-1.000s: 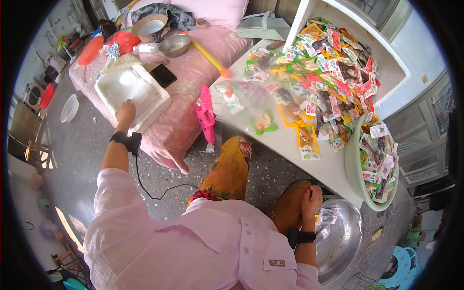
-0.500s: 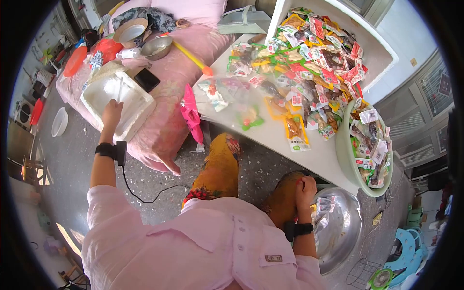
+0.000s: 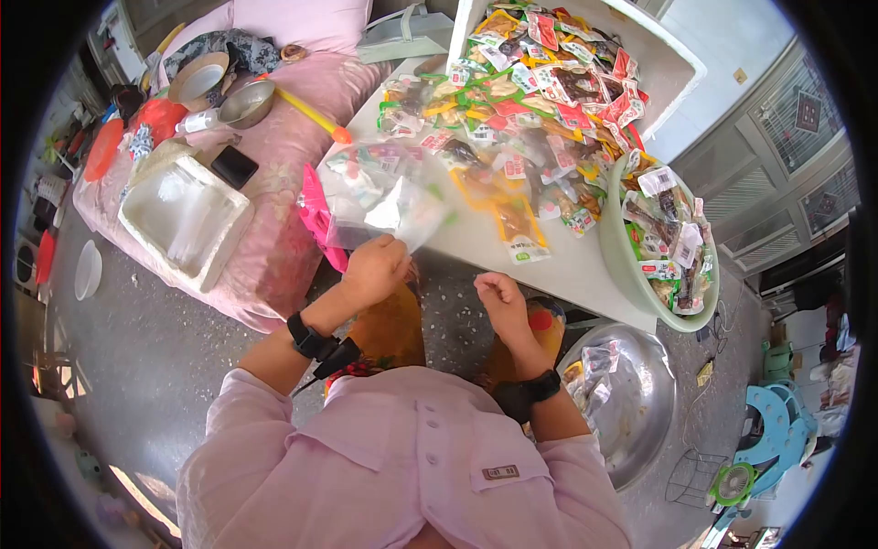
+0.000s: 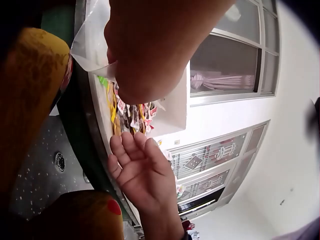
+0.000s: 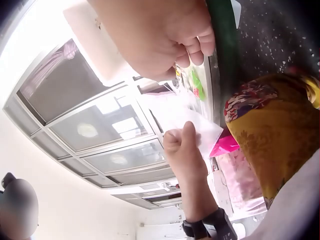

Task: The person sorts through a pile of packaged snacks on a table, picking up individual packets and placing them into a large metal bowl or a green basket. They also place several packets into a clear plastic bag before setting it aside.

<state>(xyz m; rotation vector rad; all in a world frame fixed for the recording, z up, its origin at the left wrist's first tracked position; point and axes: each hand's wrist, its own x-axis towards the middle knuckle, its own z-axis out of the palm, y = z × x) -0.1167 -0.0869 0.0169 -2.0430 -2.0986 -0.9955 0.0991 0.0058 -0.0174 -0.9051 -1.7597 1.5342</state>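
Over the table's front edge, my left hand (image 3: 377, 272) pinches a clear plastic bag (image 3: 389, 197), which spreads over the tabletop beside a pink bag (image 3: 315, 215). The right wrist view shows the left hand (image 5: 185, 152) with curled fingers and the thumb against the sheet (image 5: 200, 127). My right hand (image 3: 501, 302) hovers above the right knee, empty, its fingers loosely bent; its palm and relaxed fingers (image 4: 142, 175) show in the left wrist view. Colourful food packets (image 3: 517, 229) lie on the table beyond both hands.
A white foam box (image 3: 672, 78) full of packets stands at the back right. A green basin (image 3: 613, 247) of packets is at the table's right end, a metal basin (image 3: 640, 412) below it. On the bed are another foam box (image 3: 187, 220), a phone (image 3: 234, 166) and bowls.
My left hand has left the foam box on the bed and moved right, taking hold of the clear bag. The right hand has risen off the knee. The head view has shifted right.
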